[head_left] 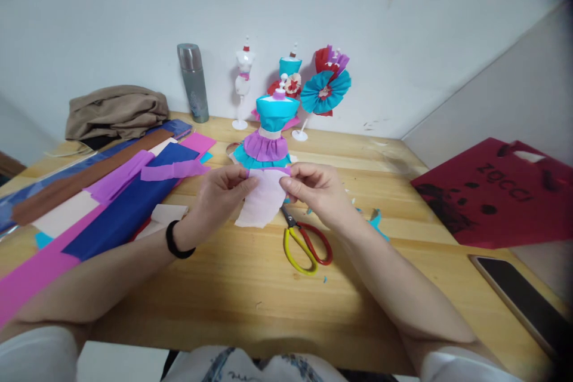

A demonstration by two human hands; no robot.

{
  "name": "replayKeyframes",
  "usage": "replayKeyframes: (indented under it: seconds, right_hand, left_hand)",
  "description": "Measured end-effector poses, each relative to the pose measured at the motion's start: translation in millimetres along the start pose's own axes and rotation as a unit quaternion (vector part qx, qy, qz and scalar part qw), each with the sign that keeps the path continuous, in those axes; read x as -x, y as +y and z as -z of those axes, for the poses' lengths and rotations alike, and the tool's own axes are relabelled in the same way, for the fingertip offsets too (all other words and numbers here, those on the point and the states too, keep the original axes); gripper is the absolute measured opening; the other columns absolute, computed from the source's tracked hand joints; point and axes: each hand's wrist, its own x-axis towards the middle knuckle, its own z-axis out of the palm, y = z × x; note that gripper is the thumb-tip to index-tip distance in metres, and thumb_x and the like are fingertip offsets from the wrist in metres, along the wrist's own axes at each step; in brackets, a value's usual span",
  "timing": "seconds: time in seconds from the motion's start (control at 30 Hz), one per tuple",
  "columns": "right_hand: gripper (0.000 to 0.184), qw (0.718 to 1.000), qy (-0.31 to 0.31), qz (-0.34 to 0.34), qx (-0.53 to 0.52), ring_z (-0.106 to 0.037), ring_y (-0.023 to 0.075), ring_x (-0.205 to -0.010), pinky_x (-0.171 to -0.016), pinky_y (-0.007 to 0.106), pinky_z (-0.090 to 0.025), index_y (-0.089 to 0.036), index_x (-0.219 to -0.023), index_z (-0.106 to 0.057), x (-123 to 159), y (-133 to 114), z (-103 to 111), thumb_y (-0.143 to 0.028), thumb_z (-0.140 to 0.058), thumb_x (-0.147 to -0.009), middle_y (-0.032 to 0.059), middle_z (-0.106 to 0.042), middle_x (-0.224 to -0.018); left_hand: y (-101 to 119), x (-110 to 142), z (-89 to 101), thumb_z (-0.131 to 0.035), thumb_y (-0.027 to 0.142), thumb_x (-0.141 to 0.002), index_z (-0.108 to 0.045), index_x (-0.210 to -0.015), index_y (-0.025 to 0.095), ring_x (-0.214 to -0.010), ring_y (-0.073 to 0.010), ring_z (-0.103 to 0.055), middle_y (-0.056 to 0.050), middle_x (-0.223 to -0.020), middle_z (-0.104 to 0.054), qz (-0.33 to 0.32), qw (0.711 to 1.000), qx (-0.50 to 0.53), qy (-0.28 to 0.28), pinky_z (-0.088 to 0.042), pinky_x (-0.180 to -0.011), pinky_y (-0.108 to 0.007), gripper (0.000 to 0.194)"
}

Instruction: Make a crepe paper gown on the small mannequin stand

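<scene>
Between my hands hangs a pale pink piece of crepe paper [262, 200] with a narrow purple edge along its top. My left hand [224, 188] pinches its upper left corner with thumb and finger; the upper right corner is pinched by my right hand [317, 190]. Right behind the paper stands a small dress form [277, 110] in a turquoise top, a pale waistband and a ruffled purple and turquoise skirt. The paper and my fingers hide the skirt's lower part. Scissors [307, 245] with one yellow and one red handle lie below my right hand.
Crepe paper sheets [120, 191] in several colours cover the left side, with a brown cloth [116, 112] behind. A flask [193, 83], a bare dress form [244, 71] and decorated ones stand along the wall. On the right are a red bag [496, 197] and a phone [514, 295].
</scene>
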Motion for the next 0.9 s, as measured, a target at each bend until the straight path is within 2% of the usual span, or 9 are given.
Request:
replayKeyframes:
  seconds: [0.13,0.3,0.43,0.53,0.63,0.9]
  right_hand:
    - [0.033,1.000,0.002,0.004,0.010,-0.048,0.0106,-0.048,-0.048,0.025,-0.039,-0.020,-0.064,-0.058,0,-1,0,-0.050,-0.071,-0.073,-0.0023,-0.054,-0.053]
    - [0.034,1.000,0.009,-0.002,0.004,-0.046,0.0091,-0.045,-0.046,0.024,-0.035,-0.020,-0.065,-0.058,-1,2,-1,-0.051,-0.071,-0.073,-0.0036,-0.052,-0.051]
    - [0.032,1.000,0.010,0.003,-0.008,-0.045,0.0095,-0.045,-0.046,0.025,-0.035,-0.020,-0.071,-0.060,-2,5,-1,-0.049,-0.071,-0.073,-0.0037,-0.052,-0.052]
    - [0.024,0.997,0.066,0.041,0.002,-0.047,0.0114,-0.052,-0.051,0.027,-0.038,-0.022,-0.080,-0.061,-3,6,0,-0.043,-0.071,-0.074,-0.0028,-0.054,-0.060]
    - [0.019,0.988,0.122,0.085,0.033,-0.049,0.0142,-0.061,-0.057,0.029,-0.040,-0.023,-0.078,-0.059,-2,6,-1,-0.040,-0.070,-0.076,-0.0004,-0.055,-0.068]
    - [0.017,0.980,0.106,0.137,0.097,-0.047,0.0139,-0.062,-0.057,0.030,-0.038,-0.023,-0.082,-0.065,3,9,-3,-0.037,-0.072,-0.078,0.0003,-0.056,-0.072]
  left_hand:
    - [1,-1,2.7,-0.074,0.036,-0.072,-0.061,-0.059,0.015,-0.052,-0.0082,-0.042,0.004,-0.053,-0.047,0.013,1.000,-0.006,0.004,-0.036,-0.051,-0.022,0.027]
    - [1,-5,8.2,-0.073,0.031,-0.071,-0.060,-0.055,0.015,-0.061,-0.0104,-0.042,0.002,-0.058,-0.048,-0.023,0.998,-0.063,0.020,-0.037,-0.057,-0.023,0.025]
    - [2,-7,10.5,-0.076,0.031,-0.068,-0.062,-0.058,0.015,-0.067,-0.0123,-0.047,0.000,-0.065,-0.054,-0.035,0.997,-0.060,0.022,-0.040,-0.062,-0.025,0.023]
    - [5,-7,10.4,-0.073,0.032,-0.072,-0.060,-0.057,0.015,-0.060,-0.0104,-0.042,0.002,-0.059,-0.049,-0.011,0.999,-0.048,0.000,-0.036,-0.057,-0.023,0.026]
    - [7,-6,9.8,-0.071,0.033,-0.072,-0.055,-0.054,0.016,-0.052,-0.0072,-0.033,0.005,-0.053,-0.039,0.007,0.999,-0.038,-0.006,-0.028,-0.050,-0.022,0.029]
    - [3,-7,10.4,-0.074,0.039,-0.072,-0.053,-0.054,0.015,-0.050,-0.0063,-0.032,0.004,-0.052,-0.041,0.013,0.999,-0.033,-0.011,-0.023,-0.045,-0.020,0.036]
